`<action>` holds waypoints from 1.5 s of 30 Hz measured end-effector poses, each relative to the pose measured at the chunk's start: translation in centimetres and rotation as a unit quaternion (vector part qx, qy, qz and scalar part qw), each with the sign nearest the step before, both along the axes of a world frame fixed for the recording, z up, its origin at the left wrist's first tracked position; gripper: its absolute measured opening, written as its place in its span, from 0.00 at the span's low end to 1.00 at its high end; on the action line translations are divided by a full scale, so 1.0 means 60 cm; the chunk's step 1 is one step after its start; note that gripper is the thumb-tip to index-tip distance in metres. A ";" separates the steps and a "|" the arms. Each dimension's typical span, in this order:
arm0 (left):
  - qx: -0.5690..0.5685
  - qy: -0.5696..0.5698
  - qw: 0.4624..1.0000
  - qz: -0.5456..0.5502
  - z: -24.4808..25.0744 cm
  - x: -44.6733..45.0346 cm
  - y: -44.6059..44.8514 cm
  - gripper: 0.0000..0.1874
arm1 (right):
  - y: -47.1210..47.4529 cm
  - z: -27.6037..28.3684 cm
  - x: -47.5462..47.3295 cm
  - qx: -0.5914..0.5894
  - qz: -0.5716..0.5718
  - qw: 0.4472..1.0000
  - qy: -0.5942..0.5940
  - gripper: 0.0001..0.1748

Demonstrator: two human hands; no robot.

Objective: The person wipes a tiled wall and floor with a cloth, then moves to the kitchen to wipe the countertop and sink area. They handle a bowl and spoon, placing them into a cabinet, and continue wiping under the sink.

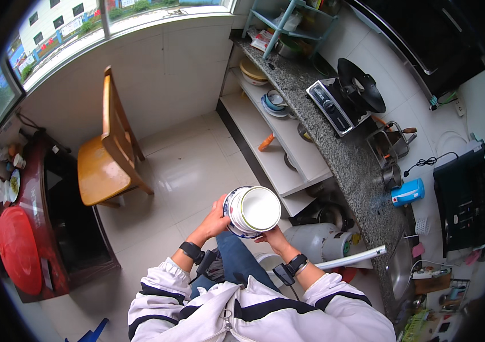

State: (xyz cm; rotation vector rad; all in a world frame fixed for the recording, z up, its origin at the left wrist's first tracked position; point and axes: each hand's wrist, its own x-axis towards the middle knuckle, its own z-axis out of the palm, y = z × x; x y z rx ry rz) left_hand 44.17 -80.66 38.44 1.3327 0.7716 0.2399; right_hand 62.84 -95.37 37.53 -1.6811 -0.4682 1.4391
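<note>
A stack of white bowls (261,209), the top one empty with a thin green rim line, is held in front of my body above the tiled floor. Blue patterning shows on the outermost piece, low in the stack. My left hand (216,218) grips the stack's left side, thumb towards me. On the lower right, my right hand (273,238) supports the stack from beneath, its fingers partly hidden. Each wrist wears a black strap with a small device.
A granite counter (332,160) with a gas stove (332,104) runs along the right, over shelves (285,158) with dishes. A gas cylinder (315,241) stands under it. A wooden chair (105,162) and a dark red table (33,188) with a red cover (19,250) are at left.
</note>
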 end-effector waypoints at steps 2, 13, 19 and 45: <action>0.123 0.030 0.992 -0.017 -0.077 0.060 0.051 0.40 | 0.041 -0.038 0.054 -0.004 -0.012 1.000 0.010 0.21; 0.061 0.030 0.989 -0.135 -0.276 0.453 0.290 0.41 | 0.144 -0.344 0.381 0.003 -0.197 0.976 -0.096 0.31; 0.060 0.002 0.974 -0.216 -0.348 0.676 0.362 0.40 | 0.161 -0.394 0.544 0.016 -0.218 0.973 -0.076 0.22; 0.016 -0.122 0.984 -0.127 -0.497 0.943 0.267 0.39 | 0.166 -0.435 0.749 -0.037 -0.455 0.856 -0.242 0.20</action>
